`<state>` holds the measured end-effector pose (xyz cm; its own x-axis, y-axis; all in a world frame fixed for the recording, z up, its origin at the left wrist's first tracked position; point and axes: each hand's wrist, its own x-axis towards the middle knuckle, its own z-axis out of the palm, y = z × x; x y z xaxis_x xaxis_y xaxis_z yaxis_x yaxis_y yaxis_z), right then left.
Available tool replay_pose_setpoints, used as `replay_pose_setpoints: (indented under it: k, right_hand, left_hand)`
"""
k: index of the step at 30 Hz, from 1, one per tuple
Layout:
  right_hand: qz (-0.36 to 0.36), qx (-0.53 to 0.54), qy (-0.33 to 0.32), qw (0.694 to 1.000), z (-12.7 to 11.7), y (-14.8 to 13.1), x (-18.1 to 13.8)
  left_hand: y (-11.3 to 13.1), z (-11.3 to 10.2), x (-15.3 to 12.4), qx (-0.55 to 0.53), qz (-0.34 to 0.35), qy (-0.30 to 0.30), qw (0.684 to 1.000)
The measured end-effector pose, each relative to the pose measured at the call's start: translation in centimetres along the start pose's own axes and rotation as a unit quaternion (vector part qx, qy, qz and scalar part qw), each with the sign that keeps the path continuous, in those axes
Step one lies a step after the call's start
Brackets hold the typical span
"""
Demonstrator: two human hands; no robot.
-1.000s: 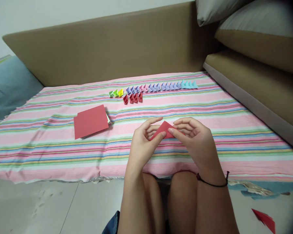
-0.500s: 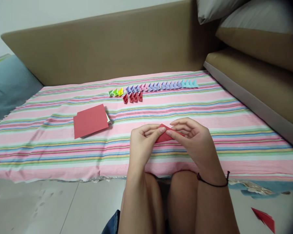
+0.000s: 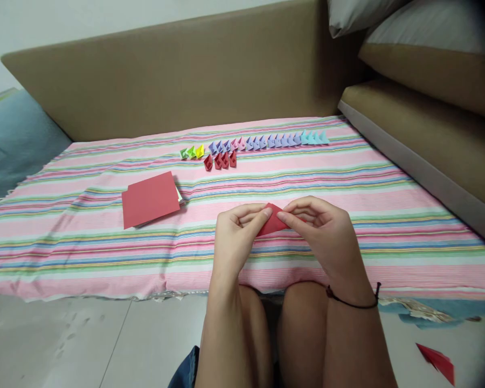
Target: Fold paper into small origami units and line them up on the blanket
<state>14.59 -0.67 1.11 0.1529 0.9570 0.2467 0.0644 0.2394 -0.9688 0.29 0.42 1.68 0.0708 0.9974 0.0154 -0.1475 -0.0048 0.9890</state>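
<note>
A folded piece of red paper (image 3: 273, 223) is pinched between both hands above the striped cloth. My left hand (image 3: 239, 226) grips its left side, thumb on top. My right hand (image 3: 319, 223) pinches the upper right edge between thumb and fingers, and it hides part of the paper. Farther left lies a stack of red paper sheets (image 3: 150, 200), with some lighter sheets peeking out beneath. Behind my hands several small red folded paper boats (image 3: 225, 160) stand in a short row.
Behind the red ones runs a long row of purple, pink and turquoise folded pieces (image 3: 275, 141), with green and yellow ones (image 3: 192, 152) at its left. Cushions (image 3: 432, 140) border the right side. A red folded paper (image 3: 436, 362) lies on the floor (image 3: 84, 339).
My right fingers have closed down onto the paper's edge, and the right thumb has shifted slightly along it. The left hand keeps its pinch.
</note>
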Motion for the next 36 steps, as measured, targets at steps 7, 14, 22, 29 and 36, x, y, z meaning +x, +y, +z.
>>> replay_pose_setpoints:
  k: [7, 14, 22, 29, 36]
  right_hand:
    - [0.009, 0.012, -0.003, 1.0, 0.0, -0.1, 0.0]
    - [0.015, 0.004, -0.014, 1.0, -0.1, 0.0, 0.0]
    - [0.002, -0.001, -0.007, 1.0, 0.2, -0.2, -0.1]
    - [-0.007, -0.029, -0.016, 0.999, 0.3, -0.3, 0.0]
    - [0.021, -0.052, 0.005, 0.998, 0.9, -0.4, 0.0]
  left_hand:
    - [0.0, 0.1, 0.0, 0.005, 0.0, 0.007, 1.0]
    - [0.2, 0.2, 0.0, 0.021, -0.006, 0.005, 1.0]
    - [0.3, 0.3, -0.1, 0.012, -0.012, 0.005, 1.0]
    - [0.5, 0.4, -0.1, 0.018, -0.011, 0.003, 1.0]
    - [0.3, 0.2, 0.1, 0.012, -0.008, -0.015, 1.0]
